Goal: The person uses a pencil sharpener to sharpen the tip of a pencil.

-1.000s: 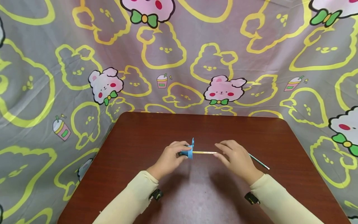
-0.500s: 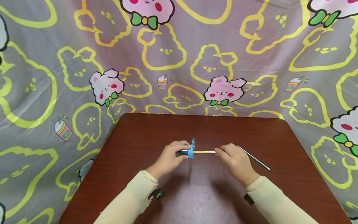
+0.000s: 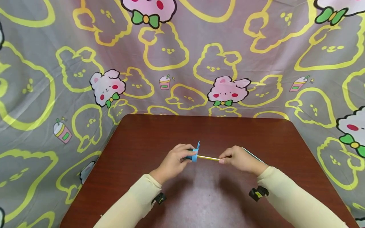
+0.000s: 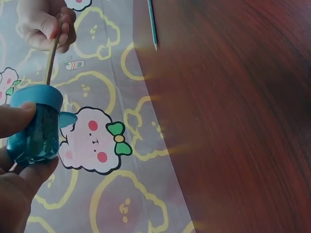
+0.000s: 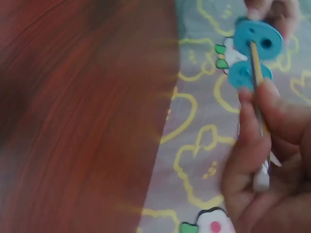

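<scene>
In the head view my left hand grips a blue pencil sharpener with a see-through tub, held above the table on its side. Its round top faces right and has two holes, with a flip cap hanging open in the right wrist view. One hole takes the tip of a yellow-striped pencil; the other hole is bare. My right hand pinches this pencil towards its rear end between thumb and fingers. A white eraser end pokes out past the fingers. The pencil's point is hidden inside the sharpener.
A second pencil, dark green, lies on the brown table behind my right hand, partly covered by it. Patterned cloth hangs around the table's back and sides.
My right hand's fingers were loose around the pencil's end, then closed on it. Since then that hand has rolled over and the pencil slopes slightly down to the right. The left hand stays nearly still.
</scene>
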A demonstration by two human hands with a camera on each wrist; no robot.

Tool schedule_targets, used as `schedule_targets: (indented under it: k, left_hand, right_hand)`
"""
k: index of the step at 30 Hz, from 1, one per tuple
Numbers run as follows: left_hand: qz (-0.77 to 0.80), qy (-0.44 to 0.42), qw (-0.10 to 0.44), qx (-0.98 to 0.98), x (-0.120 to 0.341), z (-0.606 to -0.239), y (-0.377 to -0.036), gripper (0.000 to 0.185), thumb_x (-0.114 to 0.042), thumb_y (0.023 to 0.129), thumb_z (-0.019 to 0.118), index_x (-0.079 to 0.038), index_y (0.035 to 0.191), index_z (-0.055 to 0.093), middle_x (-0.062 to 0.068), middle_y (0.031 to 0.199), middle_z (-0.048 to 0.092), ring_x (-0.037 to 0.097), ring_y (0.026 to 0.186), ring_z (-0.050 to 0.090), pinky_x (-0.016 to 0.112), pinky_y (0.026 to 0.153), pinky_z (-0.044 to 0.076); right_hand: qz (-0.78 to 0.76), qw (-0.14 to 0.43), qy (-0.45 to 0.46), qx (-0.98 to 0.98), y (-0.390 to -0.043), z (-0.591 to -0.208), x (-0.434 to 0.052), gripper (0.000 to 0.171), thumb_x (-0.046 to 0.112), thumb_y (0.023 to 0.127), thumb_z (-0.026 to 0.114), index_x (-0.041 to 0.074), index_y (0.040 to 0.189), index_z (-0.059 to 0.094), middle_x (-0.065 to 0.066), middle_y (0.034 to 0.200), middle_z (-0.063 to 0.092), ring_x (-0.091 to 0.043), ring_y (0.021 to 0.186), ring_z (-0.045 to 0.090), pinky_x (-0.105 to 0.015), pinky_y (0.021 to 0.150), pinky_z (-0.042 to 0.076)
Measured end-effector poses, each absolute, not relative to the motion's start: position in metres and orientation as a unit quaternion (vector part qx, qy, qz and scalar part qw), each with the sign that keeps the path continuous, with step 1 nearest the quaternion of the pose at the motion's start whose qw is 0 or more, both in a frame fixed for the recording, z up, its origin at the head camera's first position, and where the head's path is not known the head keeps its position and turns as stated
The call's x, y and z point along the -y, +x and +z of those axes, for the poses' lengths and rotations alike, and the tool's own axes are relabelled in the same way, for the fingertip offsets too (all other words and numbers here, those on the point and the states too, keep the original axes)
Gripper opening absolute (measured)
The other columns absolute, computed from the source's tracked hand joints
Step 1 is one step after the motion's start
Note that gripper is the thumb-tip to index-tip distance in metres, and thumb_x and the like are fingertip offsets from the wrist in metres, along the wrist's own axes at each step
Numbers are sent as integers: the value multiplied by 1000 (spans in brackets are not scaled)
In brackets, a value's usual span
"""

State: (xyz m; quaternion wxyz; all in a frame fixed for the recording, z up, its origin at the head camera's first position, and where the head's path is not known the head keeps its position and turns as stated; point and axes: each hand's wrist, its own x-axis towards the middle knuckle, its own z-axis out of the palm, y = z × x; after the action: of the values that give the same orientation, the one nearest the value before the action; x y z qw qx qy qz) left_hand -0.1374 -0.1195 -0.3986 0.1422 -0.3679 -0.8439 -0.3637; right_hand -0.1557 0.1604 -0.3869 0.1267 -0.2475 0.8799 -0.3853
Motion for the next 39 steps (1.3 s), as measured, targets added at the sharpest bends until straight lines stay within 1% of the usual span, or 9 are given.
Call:
schedule_targets:
  k: [4,8,12,15,17,23,30,35,39]
  left_hand:
    - [-361,-385,161,834,119,-399,-137,33,9,75,77,-6,105,75,5,113,67,22,110,57,29,89,52]
    - [-366,-380,151,836,119,-399,-136,33,8,76,76,-5,107,74,7,114,67,23,111,57,26,85,53]
    - [-389,-345,133,844,119,-401,-138,35,7,78,75,-4,111,73,8,117,66,24,111,57,21,74,54]
    - [-405,-323,129,845,119,-400,-139,36,7,78,75,-5,112,72,7,118,65,23,109,57,20,70,53]
    - [-412,-318,129,844,119,-399,-140,36,7,78,75,-4,113,72,8,118,65,23,108,57,20,69,53]
    - [-444,-300,123,835,119,-395,-140,37,8,78,75,-3,113,72,8,117,66,23,105,57,22,70,54]
    - [-479,-279,94,827,120,-393,-141,36,8,78,74,-2,113,71,11,117,66,23,105,57,22,73,54]
    - [-453,-295,94,836,121,-397,-140,37,7,78,74,-2,114,71,10,117,66,23,104,57,22,69,52]
    - [-405,-321,109,849,123,-399,-137,38,6,78,75,-3,114,71,9,119,65,24,108,58,21,67,52]
  right_hand:
    - [-456,267,-188,-828,-164,-382,-165,14,15,89,69,3,91,75,1,66,57,-12,61,48,-26,53,42]
    - [-430,266,-219,-835,-165,-378,-166,15,16,91,66,3,90,74,0,66,55,-14,60,47,-28,54,41]
    - [-342,139,-249,-896,-158,-376,-161,30,28,94,63,5,109,72,-7,93,68,-24,86,62,-41,73,52]
    - [-272,15,-243,-931,-151,-378,-157,47,37,93,64,6,128,63,-13,120,63,-32,115,57,-50,91,48]
    - [-238,-67,-248,-937,-147,-382,-155,52,36,90,67,7,132,59,-14,124,60,-34,118,53,-53,93,46]
    - [-181,-295,-340,-874,-143,-398,-155,44,39,95,59,3,119,67,-13,110,64,-31,101,60,-47,85,50]
    - [-154,-419,-402,-799,-142,-408,-151,39,26,105,43,1,98,72,-7,85,64,-23,75,61,-37,62,52]
    - [-193,-359,-398,-822,-141,-407,-149,23,21,96,60,3,87,72,-1,76,60,-16,68,55,-29,53,48]
    - [-282,-177,-360,-871,-143,-401,-151,6,9,78,78,6,82,74,5,73,62,-7,67,56,-24,57,47]
